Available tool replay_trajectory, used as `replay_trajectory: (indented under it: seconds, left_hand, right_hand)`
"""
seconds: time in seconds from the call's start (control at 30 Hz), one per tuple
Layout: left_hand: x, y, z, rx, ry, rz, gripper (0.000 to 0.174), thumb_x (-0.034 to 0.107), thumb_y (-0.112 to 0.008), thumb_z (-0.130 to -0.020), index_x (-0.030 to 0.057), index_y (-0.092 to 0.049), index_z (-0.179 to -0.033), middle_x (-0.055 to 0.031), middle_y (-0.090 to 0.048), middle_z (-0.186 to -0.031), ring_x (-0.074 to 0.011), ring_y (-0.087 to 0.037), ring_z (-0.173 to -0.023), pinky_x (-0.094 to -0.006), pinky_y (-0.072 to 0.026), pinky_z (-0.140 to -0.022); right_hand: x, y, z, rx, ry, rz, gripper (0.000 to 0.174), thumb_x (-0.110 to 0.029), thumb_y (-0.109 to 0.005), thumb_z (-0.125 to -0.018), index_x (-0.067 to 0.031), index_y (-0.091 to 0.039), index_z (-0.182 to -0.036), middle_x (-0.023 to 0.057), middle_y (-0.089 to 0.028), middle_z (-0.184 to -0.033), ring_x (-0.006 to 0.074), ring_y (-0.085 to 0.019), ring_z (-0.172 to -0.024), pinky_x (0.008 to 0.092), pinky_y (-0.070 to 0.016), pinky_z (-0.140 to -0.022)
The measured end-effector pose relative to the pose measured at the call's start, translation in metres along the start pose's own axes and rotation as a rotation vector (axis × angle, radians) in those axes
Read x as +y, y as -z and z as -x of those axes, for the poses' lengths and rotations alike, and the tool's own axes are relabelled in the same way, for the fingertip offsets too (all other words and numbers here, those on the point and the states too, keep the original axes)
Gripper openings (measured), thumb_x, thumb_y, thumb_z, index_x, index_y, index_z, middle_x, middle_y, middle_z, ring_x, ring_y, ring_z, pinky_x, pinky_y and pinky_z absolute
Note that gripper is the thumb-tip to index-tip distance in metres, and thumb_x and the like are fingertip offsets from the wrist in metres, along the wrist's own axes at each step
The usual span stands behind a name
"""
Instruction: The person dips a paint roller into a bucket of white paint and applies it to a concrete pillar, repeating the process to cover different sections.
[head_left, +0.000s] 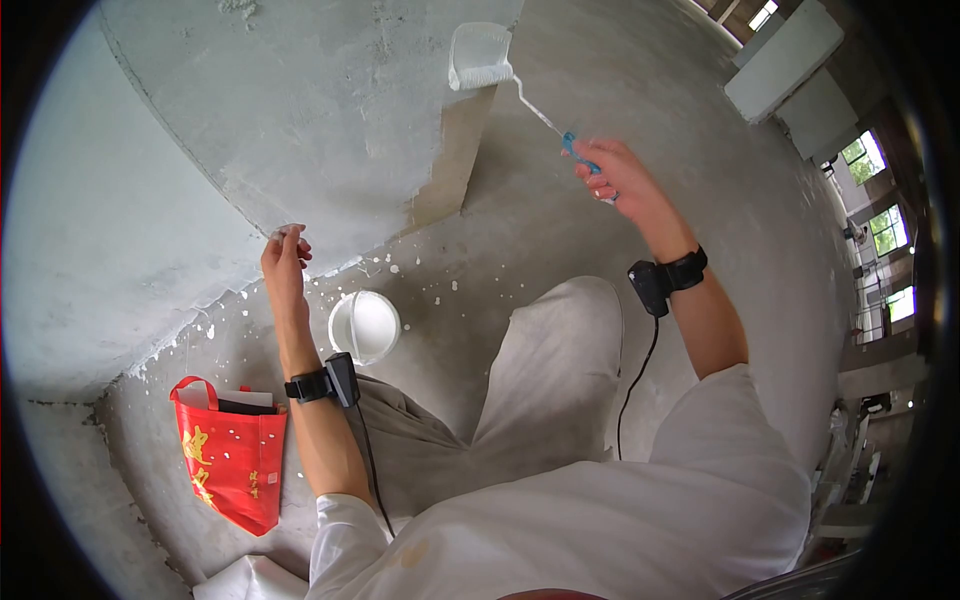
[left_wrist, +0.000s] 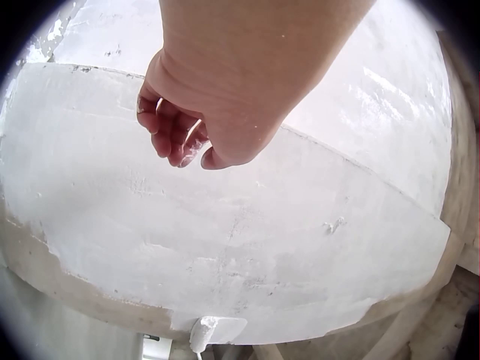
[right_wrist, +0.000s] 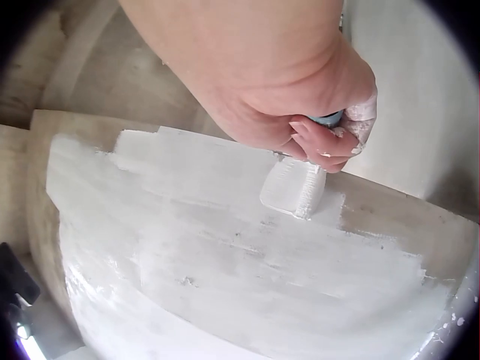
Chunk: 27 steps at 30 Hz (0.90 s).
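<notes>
The wall is partly coated in white paint. A red bag lies on the floor at its foot, with a white bucket nearer the wall. The roller lies against the wall by its corner, and the right hand grips the blue handle. The left hand, loosely curled and empty, is just beside the wall.

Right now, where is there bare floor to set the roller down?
Widest bare floor: right of the right hand gripping the roller, out toward the windows. A narrower strip lies between the wall corner and the raised knee. Crowded: the paint bucket, red bag and spatters under the left hand.
</notes>
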<state>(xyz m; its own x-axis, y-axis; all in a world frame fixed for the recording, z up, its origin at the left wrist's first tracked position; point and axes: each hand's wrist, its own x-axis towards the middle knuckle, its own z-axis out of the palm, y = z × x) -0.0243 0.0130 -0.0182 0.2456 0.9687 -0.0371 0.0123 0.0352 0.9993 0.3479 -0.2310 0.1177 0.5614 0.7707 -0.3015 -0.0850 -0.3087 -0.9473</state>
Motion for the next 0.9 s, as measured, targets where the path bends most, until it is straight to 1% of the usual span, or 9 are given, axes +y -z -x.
replay_trajectory:
  seconds: [0.03, 0.17, 0.37, 0.43, 0.63, 0.77, 0.83, 0.87, 0.9]
  left_hand:
    - [0.000, 0.000, 0.000, 0.001, -0.001, 0.000, 0.025, 0.026, -0.058, -0.092, 0.0037, -0.068, -0.096, -0.0001, -0.056, -0.071, -0.0091, -0.051, -0.066, -0.0239, -0.0375, -0.060]
    - [-0.001, 0.000, -0.001, 0.008, 0.005, 0.000, 0.025, 0.026, -0.057, -0.092, 0.0038, -0.068, -0.096, -0.0003, -0.056, -0.071, -0.0091, -0.052, -0.066, -0.0239, -0.0376, -0.060]
    - [-0.003, 0.002, -0.002, 0.018, 0.011, 0.000, 0.025, 0.026, -0.058, -0.092, 0.0039, -0.068, -0.096, -0.0004, -0.056, -0.071, -0.0093, -0.052, -0.065, -0.0241, -0.0376, -0.060]
    - [-0.003, 0.001, -0.001, 0.021, 0.006, 0.005, 0.025, 0.026, -0.058, -0.092, 0.0038, -0.068, -0.096, -0.0003, -0.056, -0.071, -0.0094, -0.052, -0.065, -0.0242, -0.0376, -0.060]
    - [-0.004, 0.002, -0.001, 0.006, 0.008, -0.003, 0.026, 0.028, -0.058, -0.093, 0.0040, -0.068, -0.096, 0.0003, -0.056, -0.071, -0.0092, -0.051, -0.065, -0.0244, -0.0374, -0.060]
    - [0.001, 0.001, 0.001, 0.010, -0.003, 0.001, 0.026, 0.028, -0.058, -0.093, 0.0039, -0.068, -0.097, 0.0004, -0.055, -0.071, -0.0090, -0.051, -0.065, -0.0243, -0.0373, -0.060]
    - [0.000, 0.000, 0.001, 0.012, -0.001, 0.000, 0.026, 0.028, -0.058, -0.093, 0.0039, -0.068, -0.097, 0.0004, -0.055, -0.071, -0.0090, -0.051, -0.065, -0.0243, -0.0373, -0.060]
    - [-0.001, 0.001, 0.000, 0.008, 0.002, 0.006, 0.026, 0.027, -0.058, -0.093, 0.0038, -0.068, -0.097, 0.0003, -0.055, -0.071, -0.0090, -0.051, -0.065, -0.0242, -0.0373, -0.060]
    - [-0.001, 0.002, -0.001, 0.004, 0.003, 0.012, 0.026, 0.027, -0.058, -0.093, 0.0037, -0.067, -0.096, 0.0002, -0.055, -0.071, -0.0090, -0.051, -0.065, -0.0242, -0.0373, -0.060]
  right_hand:
    - [0.003, -0.001, -0.001, 0.002, -0.017, 0.002, 0.024, -0.025, -0.057, -0.097, -0.0026, -0.059, -0.105, -0.0030, -0.049, -0.069, -0.0013, -0.032, -0.048, 0.0152, -0.0246, -0.039]
    - [0.011, -0.002, -0.003, -0.013, -0.004, -0.031, 0.023, -0.025, -0.058, -0.097, -0.0030, -0.060, -0.103, -0.0031, -0.049, -0.069, -0.0014, -0.032, -0.048, 0.0150, -0.0234, -0.039]
    - [-0.011, -0.007, 0.011, 0.045, 0.081, 0.017, 0.022, -0.026, -0.058, -0.096, -0.0045, -0.061, -0.102, -0.0038, -0.049, -0.070, -0.0027, -0.030, -0.048, 0.0148, -0.0209, -0.040]
    - [-0.021, -0.005, 0.015, 0.059, 0.122, 0.019, 0.025, -0.031, -0.060, -0.094, -0.0065, -0.063, -0.098, -0.0038, -0.051, -0.069, 0.0009, -0.035, -0.053, 0.0174, -0.0243, -0.045]
    - [-0.042, 0.000, 0.020, 0.085, 0.173, 0.001, 0.024, -0.029, -0.059, -0.095, -0.0066, -0.063, -0.101, -0.0037, -0.051, -0.070, 0.0002, -0.034, -0.052, 0.0173, -0.0251, -0.044]
    - [-0.037, 0.004, 0.018, 0.068, 0.170, -0.007, 0.024, -0.028, -0.058, -0.096, -0.0050, -0.062, -0.103, -0.0037, -0.050, -0.070, -0.0002, -0.033, -0.051, 0.0172, -0.0243, -0.043]
    - [-0.024, 0.009, 0.009, -0.023, 0.126, -0.036, 0.025, -0.027, -0.057, -0.097, -0.0036, -0.061, -0.104, -0.0038, -0.048, -0.069, -0.0004, -0.031, -0.050, 0.0171, -0.0228, -0.041]
    - [-0.020, 0.008, 0.008, -0.023, 0.126, -0.036, 0.025, -0.027, -0.057, -0.097, -0.0036, -0.061, -0.104, -0.0038, -0.048, -0.069, -0.0004, -0.031, -0.050, 0.0171, -0.0228, -0.041]
    - [-0.016, 0.005, 0.008, -0.019, 0.092, -0.066, 0.023, -0.024, -0.055, -0.098, -0.0031, -0.061, -0.105, -0.0043, -0.047, -0.068, -0.0012, -0.032, -0.048, 0.0162, -0.0231, -0.039]
